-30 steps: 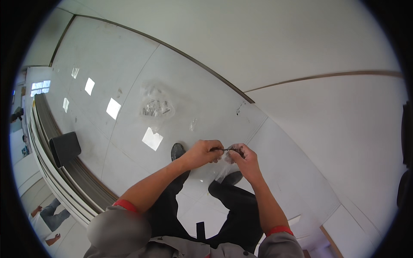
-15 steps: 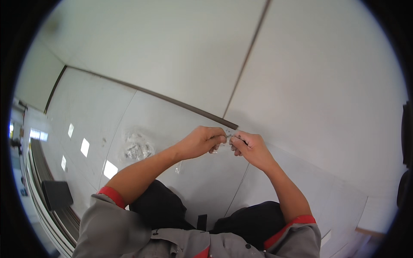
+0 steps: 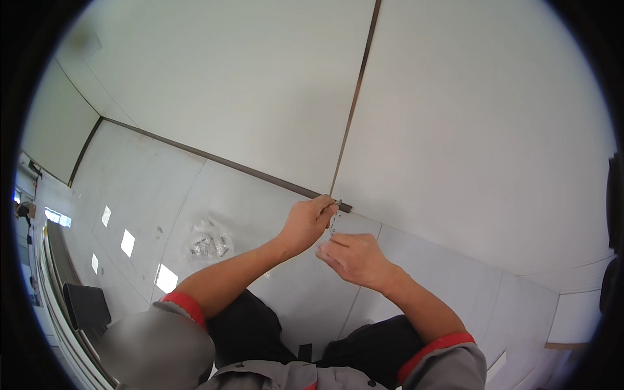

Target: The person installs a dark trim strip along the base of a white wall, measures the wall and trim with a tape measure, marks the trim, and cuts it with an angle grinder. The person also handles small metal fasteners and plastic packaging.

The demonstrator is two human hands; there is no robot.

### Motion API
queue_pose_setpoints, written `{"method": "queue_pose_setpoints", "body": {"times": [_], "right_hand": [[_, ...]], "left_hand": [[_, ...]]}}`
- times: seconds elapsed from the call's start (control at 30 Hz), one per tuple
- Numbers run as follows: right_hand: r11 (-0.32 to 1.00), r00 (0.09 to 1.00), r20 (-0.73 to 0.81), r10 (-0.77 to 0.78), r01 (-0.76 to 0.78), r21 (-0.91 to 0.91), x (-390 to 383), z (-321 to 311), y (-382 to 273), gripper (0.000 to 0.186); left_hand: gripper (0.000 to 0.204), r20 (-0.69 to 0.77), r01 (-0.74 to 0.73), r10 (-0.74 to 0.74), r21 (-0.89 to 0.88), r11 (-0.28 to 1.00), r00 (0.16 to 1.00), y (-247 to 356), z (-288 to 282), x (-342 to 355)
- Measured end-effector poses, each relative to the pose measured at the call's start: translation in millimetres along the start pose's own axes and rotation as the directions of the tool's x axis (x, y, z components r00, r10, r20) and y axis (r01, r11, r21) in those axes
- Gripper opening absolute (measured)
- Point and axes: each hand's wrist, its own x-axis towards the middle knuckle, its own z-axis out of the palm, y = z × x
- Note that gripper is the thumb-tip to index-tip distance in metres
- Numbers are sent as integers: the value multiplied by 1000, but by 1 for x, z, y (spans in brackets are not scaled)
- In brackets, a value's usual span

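My left hand (image 3: 311,221) is closed in a pinch on a small metal piece (image 3: 337,203), in front of the dark strip (image 3: 260,176) along the wall's foot, near where a vertical strip meets it. My right hand (image 3: 348,257) is just below and to the right, its fingers blurred by motion; whether it holds anything is unclear. Between the hands is a small dangling bit (image 3: 333,224), too small to make out. A clear plastic bag (image 3: 209,242) of small parts lies on the pale floor to the left of my hands.
Pale wall panels (image 3: 468,143) rise ahead and to the right, divided by the vertical strip (image 3: 355,97). At the left, a dark flat-sided object (image 3: 86,305) rests by a stack of long panels (image 3: 55,273). Bright reflections dot the floor. My dark-trousered legs are bent below me.
The view has swung up toward the wall and my knees have bent. My hands were together on a small piece; now my right hand has moved down, away from my left.
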Motion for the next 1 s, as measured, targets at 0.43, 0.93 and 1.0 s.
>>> {"method": "queue_pose_setpoints", "body": {"times": [0.43,0.93,1.0], "right_hand": [[447,729,90,679,-508,736,-6,-29,35,18],[151,669,202,715,-430,890,-7,-12,47,5],[207,699,186,691,-437,875,-7,-5,45,7]], "left_hand": [[25,486,235,26,-467,852,874,1,-19,6],[37,427,-149,-2,320,935,904,-90,-56,-19],[39,411,215,-108,-223,951,905,-78,-52,-11]]}}
